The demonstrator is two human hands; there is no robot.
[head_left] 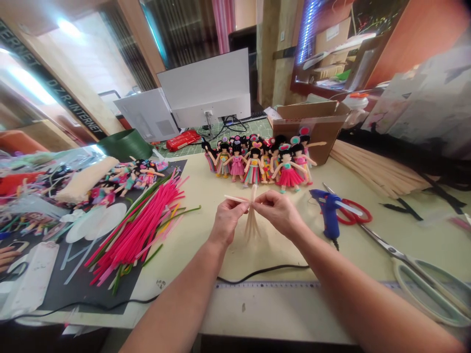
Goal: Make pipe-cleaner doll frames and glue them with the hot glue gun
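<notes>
Both hands meet over the middle of the table around a small bundle of beige pipe cleaners, whose lower ends fan out downward. My left hand pinches it from the left, with one beige length sticking out sideways past the fingers. My right hand pinches the same bundle from the right, fingertips close to those of the left. A short pale end rises above the fingertips. Just behind stands a group of pipe-cleaner dolls in colourful skirts. The exact join between the fingers is hidden.
Pink and green pipe cleaners lie left on a dark mat. At right are a blue glue gun, red-handled scissors, large scissors and beige stems. A cardboard box stands behind. Another person's hand shows far left.
</notes>
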